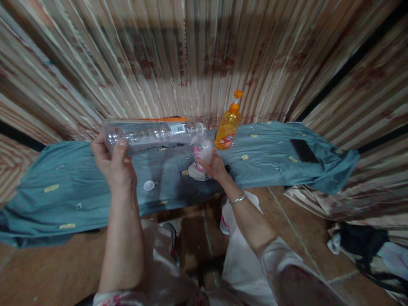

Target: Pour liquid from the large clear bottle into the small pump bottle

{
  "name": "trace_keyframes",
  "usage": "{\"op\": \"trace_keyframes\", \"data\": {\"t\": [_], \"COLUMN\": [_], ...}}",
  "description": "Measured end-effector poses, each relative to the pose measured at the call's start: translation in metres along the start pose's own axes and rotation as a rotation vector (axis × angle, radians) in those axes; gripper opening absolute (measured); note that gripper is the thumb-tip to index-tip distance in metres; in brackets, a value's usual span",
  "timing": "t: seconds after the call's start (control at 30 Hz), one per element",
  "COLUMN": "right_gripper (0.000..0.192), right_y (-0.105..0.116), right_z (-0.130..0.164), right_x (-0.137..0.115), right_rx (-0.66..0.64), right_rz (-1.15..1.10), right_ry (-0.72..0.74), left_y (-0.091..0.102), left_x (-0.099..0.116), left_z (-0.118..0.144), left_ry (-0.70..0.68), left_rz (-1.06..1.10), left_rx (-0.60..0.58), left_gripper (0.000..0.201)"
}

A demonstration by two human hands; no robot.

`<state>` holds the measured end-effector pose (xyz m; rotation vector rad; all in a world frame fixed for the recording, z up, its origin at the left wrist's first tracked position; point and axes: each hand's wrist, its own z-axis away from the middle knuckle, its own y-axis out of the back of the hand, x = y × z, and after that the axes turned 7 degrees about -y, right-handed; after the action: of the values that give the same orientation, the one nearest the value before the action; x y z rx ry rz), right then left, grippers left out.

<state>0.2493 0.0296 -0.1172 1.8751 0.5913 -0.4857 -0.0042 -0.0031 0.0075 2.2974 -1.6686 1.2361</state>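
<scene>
My left hand [112, 163] grips the base end of a large clear plastic bottle [153, 132], held on its side above the table with its open neck pointing right. Just below that neck, my right hand [214, 165] holds a small clear bottle with a pink label [201, 152] upright over a crumpled white cloth [196, 172]. A white bottle cap [148, 185] lies on the teal tablecloth [63, 187] between my hands. An orange dish-soap bottle [228, 127] stands just behind my right hand.
A black phone [304, 150] lies on the right part of the cloth-covered table. Striped curtains [204, 55] hang close behind the table. Dark bags and cloth [366, 250] lie on the tiled floor at the right. My knees are below the table edge.
</scene>
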Motion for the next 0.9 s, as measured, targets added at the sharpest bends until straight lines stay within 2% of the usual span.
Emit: {"op": "trace_keyframes", "data": {"t": [0.37,0.53,0.9], "right_gripper": [0.074,0.076,0.082], "right_y": [-0.002,-0.001,-0.002], "right_z": [0.000,0.000,0.001], "right_x": [0.000,-0.001,0.001], "right_rx": [0.000,-0.023,-0.018], "right_rz": [0.041,0.046,0.081], "right_ry": [0.014,-0.022,0.010], "left_y": [-0.002,-0.004,-0.008], "left_x": [0.003,0.004,0.009], "left_z": [0.000,0.000,0.001], "left_ry": [-0.006,0.007,0.014], "left_rz": [-0.073,-0.036,0.016], "left_rx": [-0.015,0.029,0.032], "left_gripper": [0.038,0.040,0.038]}}
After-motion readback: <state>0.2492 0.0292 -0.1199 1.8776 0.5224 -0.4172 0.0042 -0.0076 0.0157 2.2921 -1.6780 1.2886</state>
